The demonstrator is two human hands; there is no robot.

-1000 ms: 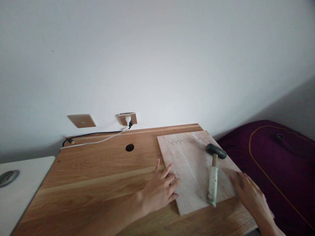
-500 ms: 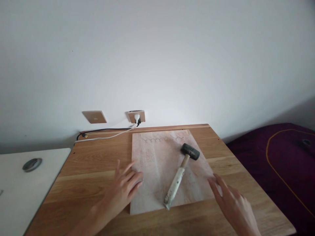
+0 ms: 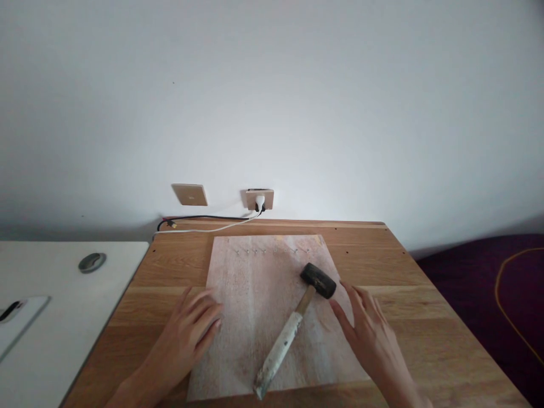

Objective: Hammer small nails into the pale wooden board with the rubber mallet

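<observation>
Slid further left across the bench [image 3: 425, 317] since the earlier frames: pale board [image 3: 259, 317], now lying roughly in the middle of the wooden top, square to the wall, with the mallet [image 3: 293, 326] riding along on it. Turned too, that mallet: black head [image 3: 318, 280] now up toward the right, paint-smeared handle [image 3: 278, 351] running down and left to the board's near edge.

Left hand [image 3: 193, 328] flat at the board's left edge, fingers spread, tips resting on the board's surface, palm over the bare wood beside it. Gripping nothing. Right hand [image 3: 368, 334] likewise open and spread, laid on the board's right side, fingertips just beside the black head (touching or not, cannot tell). Holding nothing either.

Along the board's far edge, a row of small nails [image 3: 263, 250], tiny and hard to count.

Behind the bench, on the white wall: a wooden switch plate [image 3: 190, 194] and a socket [image 3: 259, 199] with a white plug in it. White and black cables [image 3: 204, 222] trailing left along the back edge of the bench. To the left, a white surface [image 3: 63, 317] bearing a grey round disc [image 3: 92, 262]. To the right, dark purple bedding [image 3: 488, 294] with a yellow line on it.
</observation>
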